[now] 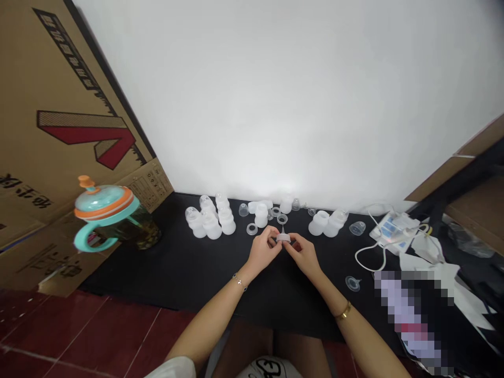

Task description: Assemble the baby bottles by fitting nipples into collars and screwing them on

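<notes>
Between them, my left hand point(264, 249) and my right hand point(304, 253) pinch a white bottle collar point(283, 238) with a clear pointed teat standing up through it. The fingers of both hands are closed on its rim, just above the black table. Behind my hands lie loose collar rings point(282, 219), a single ring point(252, 229) and an open white bottle point(261, 216). Several capped milky bottles point(211, 224) stand together on the left. To the right are an open bottle point(318, 223) and a capped bottle point(336, 223). A loose clear teat point(353, 283) lies near my right forearm.
A large jug point(118, 215) with a turquoise handle and orange-rimmed lid stands left, beside a cardboard box point(79, 105). Clear caps point(357, 228) lie further right. A white power strip point(396, 231) with cables, papers and a pixelated item point(413, 320) occupy the right side. A white wall rises behind.
</notes>
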`<action>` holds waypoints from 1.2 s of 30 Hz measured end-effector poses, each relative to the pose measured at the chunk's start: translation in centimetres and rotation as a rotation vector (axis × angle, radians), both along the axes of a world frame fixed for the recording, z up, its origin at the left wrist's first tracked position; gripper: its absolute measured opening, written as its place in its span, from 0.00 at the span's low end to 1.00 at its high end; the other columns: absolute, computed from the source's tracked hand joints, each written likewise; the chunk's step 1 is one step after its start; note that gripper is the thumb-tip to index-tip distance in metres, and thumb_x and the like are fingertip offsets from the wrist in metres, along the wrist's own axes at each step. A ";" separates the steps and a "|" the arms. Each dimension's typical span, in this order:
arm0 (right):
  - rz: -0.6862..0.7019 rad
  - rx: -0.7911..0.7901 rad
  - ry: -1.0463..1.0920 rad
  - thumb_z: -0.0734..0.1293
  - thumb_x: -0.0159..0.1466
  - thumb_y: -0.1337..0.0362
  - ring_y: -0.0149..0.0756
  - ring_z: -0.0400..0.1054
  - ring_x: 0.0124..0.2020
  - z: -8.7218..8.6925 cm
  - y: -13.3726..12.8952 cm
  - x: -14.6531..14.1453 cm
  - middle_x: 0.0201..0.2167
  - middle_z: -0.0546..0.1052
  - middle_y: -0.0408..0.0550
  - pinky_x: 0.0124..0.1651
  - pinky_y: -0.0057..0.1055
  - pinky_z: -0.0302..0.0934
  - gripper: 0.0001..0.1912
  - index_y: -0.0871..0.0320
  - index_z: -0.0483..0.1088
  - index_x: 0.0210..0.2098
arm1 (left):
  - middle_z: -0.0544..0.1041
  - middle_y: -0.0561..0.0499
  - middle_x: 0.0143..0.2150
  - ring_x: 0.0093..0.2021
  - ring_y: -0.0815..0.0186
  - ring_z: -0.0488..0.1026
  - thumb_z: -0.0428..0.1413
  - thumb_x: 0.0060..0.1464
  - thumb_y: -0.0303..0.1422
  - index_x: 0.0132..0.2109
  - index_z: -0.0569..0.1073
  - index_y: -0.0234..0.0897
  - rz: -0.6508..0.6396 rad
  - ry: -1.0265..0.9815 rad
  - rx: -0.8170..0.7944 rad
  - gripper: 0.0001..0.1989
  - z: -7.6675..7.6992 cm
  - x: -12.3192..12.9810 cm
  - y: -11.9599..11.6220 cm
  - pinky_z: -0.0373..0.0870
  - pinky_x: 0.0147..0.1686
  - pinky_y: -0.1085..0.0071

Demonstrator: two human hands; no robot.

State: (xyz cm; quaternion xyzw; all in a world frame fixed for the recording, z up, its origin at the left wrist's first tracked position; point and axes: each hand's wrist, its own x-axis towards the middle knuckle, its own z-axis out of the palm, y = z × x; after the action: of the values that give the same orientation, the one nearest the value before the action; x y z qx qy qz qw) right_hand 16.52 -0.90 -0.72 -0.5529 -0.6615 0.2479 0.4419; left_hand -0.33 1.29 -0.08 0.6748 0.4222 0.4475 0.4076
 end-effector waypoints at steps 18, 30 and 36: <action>0.020 0.017 0.002 0.67 0.64 0.57 0.33 0.66 0.23 -0.1 0.0 0.0 0.26 0.77 0.43 0.27 0.28 0.57 0.10 0.56 0.77 0.39 | 0.74 0.58 0.28 0.24 0.72 0.67 0.57 0.52 0.29 0.40 0.67 0.40 0.006 -0.035 -0.030 0.08 0.0 0.1 -0.2 0.60 0.26 0.76; 0.023 0.000 0.034 0.66 0.65 0.57 0.33 0.65 0.22 0.1 0.0 0.0 0.24 0.74 0.41 0.26 0.28 0.56 0.10 0.56 0.76 0.38 | 0.75 0.56 0.30 0.25 0.72 0.67 0.58 0.54 0.32 0.41 0.68 0.39 -0.044 -0.069 -0.051 0.08 0.3 0.1 -0.2 0.59 0.25 0.77; 0.033 -0.009 0.060 0.66 0.63 0.57 0.32 0.64 0.22 0.1 0.0 -0.1 0.25 0.76 0.42 0.25 0.28 0.56 0.10 0.56 0.75 0.38 | 0.76 0.56 0.31 0.25 0.72 0.68 0.58 0.53 0.30 0.41 0.67 0.39 -0.023 -0.055 -0.048 0.09 0.0 0.1 -0.1 0.61 0.26 0.77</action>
State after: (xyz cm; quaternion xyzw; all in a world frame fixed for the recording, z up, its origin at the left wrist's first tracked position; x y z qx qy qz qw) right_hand 16.42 -0.87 -0.63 -0.5360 -0.6558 0.2746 0.4552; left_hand -0.22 1.20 -0.10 0.6570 0.4137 0.4511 0.4402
